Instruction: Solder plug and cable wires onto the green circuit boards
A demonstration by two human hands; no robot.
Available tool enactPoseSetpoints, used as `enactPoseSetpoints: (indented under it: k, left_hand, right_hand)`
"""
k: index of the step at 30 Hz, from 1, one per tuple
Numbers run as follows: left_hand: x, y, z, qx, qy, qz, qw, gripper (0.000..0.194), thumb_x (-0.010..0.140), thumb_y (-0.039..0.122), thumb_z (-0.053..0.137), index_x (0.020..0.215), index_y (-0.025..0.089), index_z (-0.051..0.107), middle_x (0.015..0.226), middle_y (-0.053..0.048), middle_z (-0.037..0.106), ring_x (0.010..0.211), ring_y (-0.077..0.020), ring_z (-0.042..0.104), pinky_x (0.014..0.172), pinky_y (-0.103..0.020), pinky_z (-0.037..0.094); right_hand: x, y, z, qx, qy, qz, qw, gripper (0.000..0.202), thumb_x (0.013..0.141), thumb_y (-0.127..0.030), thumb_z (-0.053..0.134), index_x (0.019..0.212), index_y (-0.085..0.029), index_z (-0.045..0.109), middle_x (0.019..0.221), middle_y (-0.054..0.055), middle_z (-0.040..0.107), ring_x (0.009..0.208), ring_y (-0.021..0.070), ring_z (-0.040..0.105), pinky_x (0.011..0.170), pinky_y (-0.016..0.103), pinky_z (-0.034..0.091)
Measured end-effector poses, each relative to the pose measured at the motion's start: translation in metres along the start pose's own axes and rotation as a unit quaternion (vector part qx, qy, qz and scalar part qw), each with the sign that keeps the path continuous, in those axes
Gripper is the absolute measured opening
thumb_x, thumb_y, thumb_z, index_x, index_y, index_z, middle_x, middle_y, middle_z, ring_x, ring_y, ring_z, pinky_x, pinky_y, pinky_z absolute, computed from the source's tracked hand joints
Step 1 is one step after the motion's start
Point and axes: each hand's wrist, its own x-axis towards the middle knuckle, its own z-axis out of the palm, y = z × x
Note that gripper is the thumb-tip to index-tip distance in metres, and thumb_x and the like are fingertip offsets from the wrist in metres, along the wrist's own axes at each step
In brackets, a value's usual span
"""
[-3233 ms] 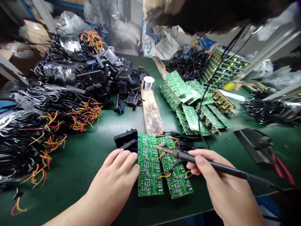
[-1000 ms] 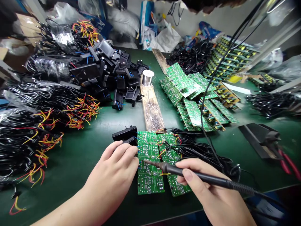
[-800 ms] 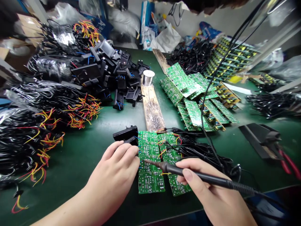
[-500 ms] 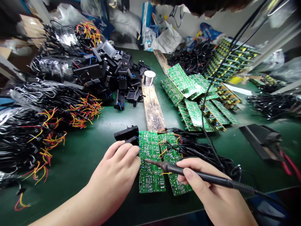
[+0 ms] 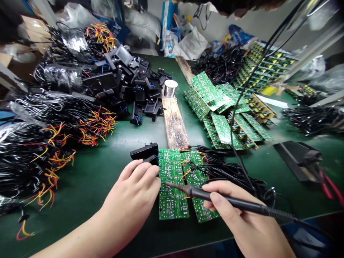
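My right hand (image 5: 242, 215) grips a black soldering iron (image 5: 231, 201) like a pen. Its tip rests at the left part of a green circuit board panel (image 5: 174, 208), near a short blue wire. Close beside that panel's left edge is my left hand (image 5: 137, 191), fingers curled and closed; what they pinch is hidden beneath them. Just beyond those fingers lie black plug housings (image 5: 144, 152), with blue wires reaching the panel's edge. A second green board panel (image 5: 204, 211) lies to the right, with red and yellow wires and black cables (image 5: 228, 168) attached.
A solder spool (image 5: 171, 89) stands on a scorched wooden strip (image 5: 173, 122). Black housings (image 5: 139, 94) and cable bundles (image 5: 53, 111) are heaped at left. Stacked circuit boards (image 5: 223, 125) lie at right, near red-handled pliers (image 5: 326, 184). A black cord (image 5: 233, 118) hangs down in front.
The soldering iron's tip has shifted very slightly to the right on the board. Both hands stay almost in place.
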Motion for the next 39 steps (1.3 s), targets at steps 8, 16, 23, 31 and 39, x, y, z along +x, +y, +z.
enactPoseSetpoints:
  k: [8,16,23,31,39]
  left_hand:
    - [-0.002,0.0,0.001,-0.003,0.003,-0.004,1.0,0.01,0.097,0.017,0.065,0.094,0.019,0.074,0.115,-0.006,0.073,0.113,-0.0263,0.063,0.116,-0.048,0.041]
    - [-0.001,0.0,0.001,-0.005,0.01,-0.007,1.0,0.01,0.097,0.016,0.065,0.095,0.019,0.074,0.115,-0.006,0.073,0.112,-0.0261,0.063,0.116,-0.048,0.041]
    - [-0.001,0.0,0.001,-0.013,0.002,-0.013,1.0,0.01,0.098,0.017,0.064,0.095,0.019,0.073,0.114,-0.005,0.073,0.112,-0.026,0.063,0.117,-0.047,0.039]
    - [-0.002,0.0,0.002,-0.018,0.003,-0.018,1.0,0.011,0.1,0.019,0.063,0.095,0.019,0.073,0.115,-0.005,0.073,0.113,-0.0263,0.063,0.118,-0.048,0.038]
    - [-0.003,0.0,0.005,-0.032,0.011,-0.026,0.999,0.017,0.101,0.015,0.059,0.097,0.02,0.074,0.117,-0.004,0.074,0.115,-0.0251,0.064,0.121,-0.048,0.036]
  right_hand:
    - [-0.002,-0.004,-0.002,-0.018,0.019,-0.014,1.0,0.014,0.109,-0.037,0.061,0.112,-0.036,0.075,0.088,-0.006,0.078,0.074,0.0107,0.078,0.068,0.01,0.062]
    - [-0.001,-0.005,0.002,-0.007,0.01,-0.014,1.0,0.015,0.108,-0.037,0.062,0.106,-0.032,0.077,0.094,-0.003,0.079,0.075,0.0119,0.079,0.068,0.012,0.063]
    - [-0.006,-0.001,-0.002,-0.012,0.073,0.014,0.997,0.019,0.106,-0.041,0.066,0.107,-0.029,0.08,0.089,0.001,0.081,0.072,0.0168,0.08,0.064,0.016,0.065]
    - [0.003,0.014,-0.008,-0.01,0.12,0.028,0.992,0.022,0.105,-0.045,0.068,0.116,-0.03,0.08,0.094,0.001,0.081,0.081,0.0172,0.081,0.067,0.017,0.066]
    - [0.054,0.011,-0.002,-0.032,0.131,-0.015,0.991,0.024,0.105,-0.047,0.067,0.119,-0.031,0.079,0.107,0.002,0.082,0.097,0.0222,0.08,0.09,0.036,0.067]
